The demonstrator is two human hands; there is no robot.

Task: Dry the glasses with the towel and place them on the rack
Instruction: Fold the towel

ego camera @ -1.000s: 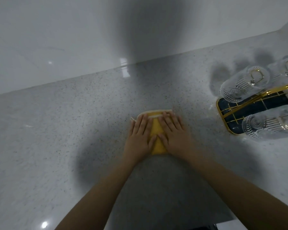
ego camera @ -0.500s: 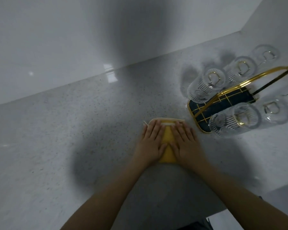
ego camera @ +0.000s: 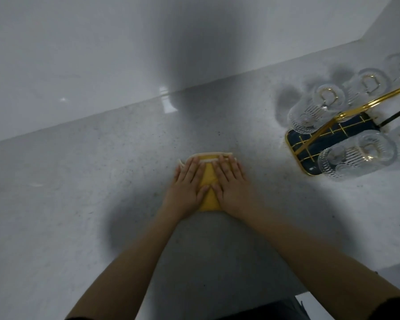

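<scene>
A folded yellow towel (ego camera: 208, 188) lies flat on the speckled grey counter (ego camera: 102, 181) in the middle of the view. My left hand (ego camera: 187, 184) and my right hand (ego camera: 231, 184) rest palm down on it, side by side, fingers straight and pointing away from me. At the right stands a gold wire rack (ego camera: 310, 140) with a dark blue base. Several ribbed clear glasses hang upside down on its pegs: one at the near side (ego camera: 353, 155), one at the far side (ego camera: 314, 109) and another behind that (ego camera: 365, 85).
A glossy white wall (ego camera: 125, 54) runs along the back of the counter and turns a corner at the far right. The counter's front edge (ego camera: 310, 294) shows at the lower right, near my dark clothing.
My hands stay pressed flat on the towel. The view has shifted, so the rack and its glasses sit more fully in sight at the right than a second ago.
</scene>
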